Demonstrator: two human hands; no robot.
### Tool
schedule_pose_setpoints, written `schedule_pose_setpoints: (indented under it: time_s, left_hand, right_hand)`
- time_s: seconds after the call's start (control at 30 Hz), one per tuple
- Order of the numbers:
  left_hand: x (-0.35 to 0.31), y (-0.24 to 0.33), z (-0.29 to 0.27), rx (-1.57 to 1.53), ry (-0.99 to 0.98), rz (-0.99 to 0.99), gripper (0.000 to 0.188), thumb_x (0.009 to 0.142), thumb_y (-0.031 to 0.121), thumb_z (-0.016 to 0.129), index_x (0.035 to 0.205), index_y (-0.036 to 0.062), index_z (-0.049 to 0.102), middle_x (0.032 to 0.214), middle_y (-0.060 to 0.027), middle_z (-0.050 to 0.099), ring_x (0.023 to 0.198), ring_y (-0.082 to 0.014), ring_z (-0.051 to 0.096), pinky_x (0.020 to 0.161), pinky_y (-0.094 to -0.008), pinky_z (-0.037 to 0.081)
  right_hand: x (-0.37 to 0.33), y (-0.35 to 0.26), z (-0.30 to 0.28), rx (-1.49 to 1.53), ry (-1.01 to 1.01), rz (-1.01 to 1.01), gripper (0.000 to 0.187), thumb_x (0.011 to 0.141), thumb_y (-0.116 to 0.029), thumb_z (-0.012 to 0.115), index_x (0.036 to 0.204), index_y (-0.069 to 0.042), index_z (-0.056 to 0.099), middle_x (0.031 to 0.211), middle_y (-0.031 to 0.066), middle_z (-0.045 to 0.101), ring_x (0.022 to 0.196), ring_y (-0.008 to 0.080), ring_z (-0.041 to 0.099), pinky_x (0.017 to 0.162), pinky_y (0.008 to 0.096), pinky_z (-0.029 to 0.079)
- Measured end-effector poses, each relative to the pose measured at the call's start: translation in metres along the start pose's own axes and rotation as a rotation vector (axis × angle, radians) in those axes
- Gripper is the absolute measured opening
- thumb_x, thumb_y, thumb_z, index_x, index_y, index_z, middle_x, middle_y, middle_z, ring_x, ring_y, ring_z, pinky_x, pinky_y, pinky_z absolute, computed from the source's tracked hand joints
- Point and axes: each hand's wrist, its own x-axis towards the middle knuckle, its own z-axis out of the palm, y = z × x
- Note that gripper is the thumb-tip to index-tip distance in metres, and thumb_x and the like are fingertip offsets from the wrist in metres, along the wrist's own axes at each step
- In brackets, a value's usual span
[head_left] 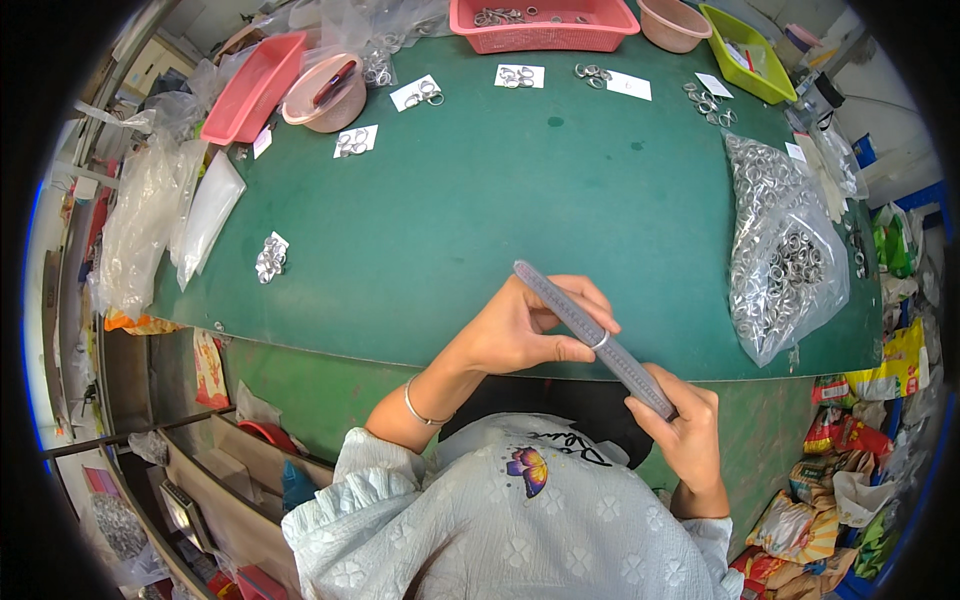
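A long grey ring mandrel with marks along its length (632, 374) slants across in front of me, just over the table's near edge. One silver ring (601, 341) sits around it near the middle. My right hand (688, 420) grips the mandrel's lower, thicker end. My left hand (525, 325) closes its thumb and fingertips about the ring on the mandrel, while the narrow end sticks out past the knuckles. Part of the left fingers is hidden behind the mandrel.
A large clear bag of rings (775, 250) lies on the green table (480, 200) at right. Small ring piles with white cards (520, 76) line the far side; another pile (271, 258) lies left. Pink baskets (545, 38), a bowl (325, 95) and a green basket (750, 60) stand behind.
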Motion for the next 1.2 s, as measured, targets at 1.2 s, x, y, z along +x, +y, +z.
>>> schedule_pose_setpoints:
  time_s: [1.2]
  left_hand:
    - [0.000, 0.010, -0.002, 0.009, -0.044, -0.042, 0.031, 0.063, 0.005, 0.077, 0.090, -0.0059, 0.066, 0.090, -0.0126, 0.060, 0.081, -0.0187, 0.057, 0.072, -0.0286, 0.046]
  right_hand:
    - [-0.003, 0.002, 0.003, 0.020, -0.011, 0.025, 0.029, 0.071, -0.004, 0.070, 0.098, 0.002, 0.060, 0.068, 0.0134, 0.057, 0.054, 0.0179, 0.053, 0.053, 0.0278, 0.043]
